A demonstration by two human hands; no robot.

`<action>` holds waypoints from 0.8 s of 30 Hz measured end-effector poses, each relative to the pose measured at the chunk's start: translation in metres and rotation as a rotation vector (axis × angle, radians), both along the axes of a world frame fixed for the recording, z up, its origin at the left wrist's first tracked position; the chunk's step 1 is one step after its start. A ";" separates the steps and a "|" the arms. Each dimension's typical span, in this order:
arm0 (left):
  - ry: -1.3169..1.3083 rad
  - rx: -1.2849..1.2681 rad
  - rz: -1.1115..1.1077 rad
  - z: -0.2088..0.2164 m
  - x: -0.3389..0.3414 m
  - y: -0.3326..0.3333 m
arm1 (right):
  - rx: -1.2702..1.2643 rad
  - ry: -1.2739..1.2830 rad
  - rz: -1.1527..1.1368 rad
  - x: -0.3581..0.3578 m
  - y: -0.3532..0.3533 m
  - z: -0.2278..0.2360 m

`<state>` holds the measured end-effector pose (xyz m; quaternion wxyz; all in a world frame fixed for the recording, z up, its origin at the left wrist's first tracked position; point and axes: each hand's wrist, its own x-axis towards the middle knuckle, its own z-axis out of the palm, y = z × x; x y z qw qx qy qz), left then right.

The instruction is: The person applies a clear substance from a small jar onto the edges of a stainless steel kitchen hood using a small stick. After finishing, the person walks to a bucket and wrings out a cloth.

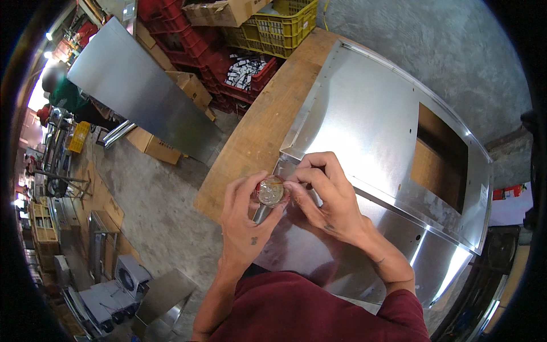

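My left hand (246, 219) is curled around a small round thing (271, 190) with a flat, shiny grey face and some red along its edge. Its exact kind cannot be made out. At the right rim of this round thing, the thumb and fingers of my right hand (325, 196) are pinched together; whatever lies between the fingertips is too small to tell. Both hands are above the near left corner of a large sheet-metal panel (364, 108), which has a raised rim and a rectangular cut-out at its right. A shiny metal face (387, 233) extends along its near side.
The panel rests on a wooden table (256, 122). Beyond the table stand red crates (185, 43), a yellow crate (285, 25) and cardboard boxes (154, 145). A tall metal sheet (142, 85) leans at the left. Farther left is a person in green (68, 94).
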<state>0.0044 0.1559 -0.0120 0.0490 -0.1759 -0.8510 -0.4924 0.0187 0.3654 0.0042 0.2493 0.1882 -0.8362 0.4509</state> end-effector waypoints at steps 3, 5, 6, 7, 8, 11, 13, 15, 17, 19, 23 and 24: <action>0.002 0.014 -0.003 0.003 0.001 0.000 | 0.013 0.014 0.007 -0.005 -0.005 -0.005; -0.009 0.001 0.008 0.005 0.001 0.000 | 0.011 -0.029 0.012 -0.004 -0.008 -0.005; -0.013 -0.006 0.011 0.006 0.001 -0.001 | 0.010 -0.050 0.013 -0.005 -0.009 -0.005; -0.013 -0.002 0.007 0.005 0.000 -0.001 | 0.029 -0.027 0.008 -0.006 -0.008 -0.004; -0.013 0.001 0.002 0.004 0.000 -0.001 | 0.047 -0.003 0.002 -0.007 -0.007 -0.002; -0.006 -0.005 0.012 0.002 -0.004 0.001 | 0.008 0.010 -0.017 -0.008 0.000 0.007; -0.017 -0.008 0.033 -0.002 -0.006 0.001 | -0.040 0.003 -0.050 -0.013 0.007 0.013; -0.038 -0.012 0.061 -0.004 -0.007 0.000 | -0.088 0.009 -0.099 -0.023 0.019 0.020; -0.055 0.047 0.082 -0.009 -0.009 0.000 | -0.072 0.079 -0.179 -0.047 0.044 0.022; -0.063 0.062 0.092 -0.014 -0.013 0.000 | -0.179 0.084 -0.267 -0.085 0.075 0.013; -0.158 0.098 0.119 -0.022 -0.014 -0.006 | -0.334 0.046 -0.542 -0.178 0.153 -0.004; -0.177 0.078 0.128 -0.025 -0.013 -0.009 | -0.362 0.052 -0.600 -0.204 0.174 -0.011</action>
